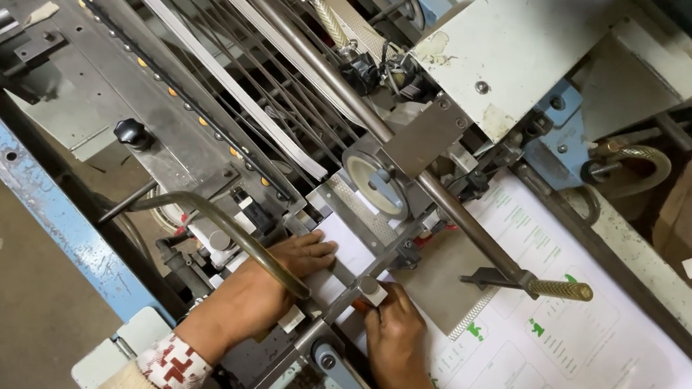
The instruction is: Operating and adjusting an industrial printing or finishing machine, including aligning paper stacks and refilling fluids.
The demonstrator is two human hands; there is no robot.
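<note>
While a grey metal machine [94,93] with slanted rails and rods fills most of the scene from far left to centre, its blue frame bar [31,182] runs along its left edge above the bare floor. To the right lies a stack of white printed sheets [555,352] with green marks, reaching under the machine's round white wheel [375,185]. A long steel shaft [450,207] crosses over the sheets, ending in a knurled brass handle [561,290]. Near the bottom, the left hand [264,286] rests flat on the white paper edge, fingers pressed together and stretched towards the wheel, under a curved brass tube [227,233]. Just right of it, the right hand [394,337] curls its fingers around something small beside a square metal block [369,289]; what it pinches I cannot tell.
</note>
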